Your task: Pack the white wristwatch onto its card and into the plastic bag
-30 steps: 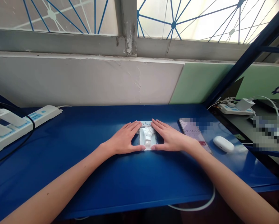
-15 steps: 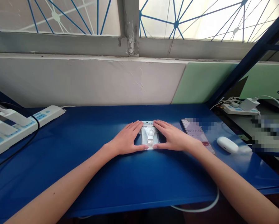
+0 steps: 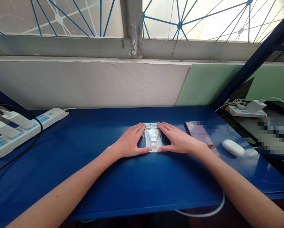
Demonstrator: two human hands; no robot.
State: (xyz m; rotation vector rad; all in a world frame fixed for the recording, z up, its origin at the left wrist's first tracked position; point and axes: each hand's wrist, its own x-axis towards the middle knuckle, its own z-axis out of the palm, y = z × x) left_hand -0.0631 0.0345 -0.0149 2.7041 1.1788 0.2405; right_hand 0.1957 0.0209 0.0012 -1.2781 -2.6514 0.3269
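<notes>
A small clear plastic packet [image 3: 153,136] with a printed header strip and a pale, round-topped item inside lies flat on the blue table [image 3: 142,186]. What the item is, I cannot make out. My left hand [image 3: 131,140] rests at the packet's left edge, fingertips by its upper corner and thumb by the lower one. Mirroring it, my right hand [image 3: 176,137] lies along the right edge. Both hands are open, fingers stretched out and thumbs apart, touching or nearly touching the packet's corners.
Right of my right hand lie a phone [image 3: 202,136] showing a timer and a white earbud case [image 3: 233,148]. A power strip [image 3: 58,114] with plugged-in chargers and a black cable [image 3: 38,136] occupies the left side. A wall [image 3: 96,84] stands behind the table.
The view has shifted very slightly. Both hands and the packet keep practically the same positions.
</notes>
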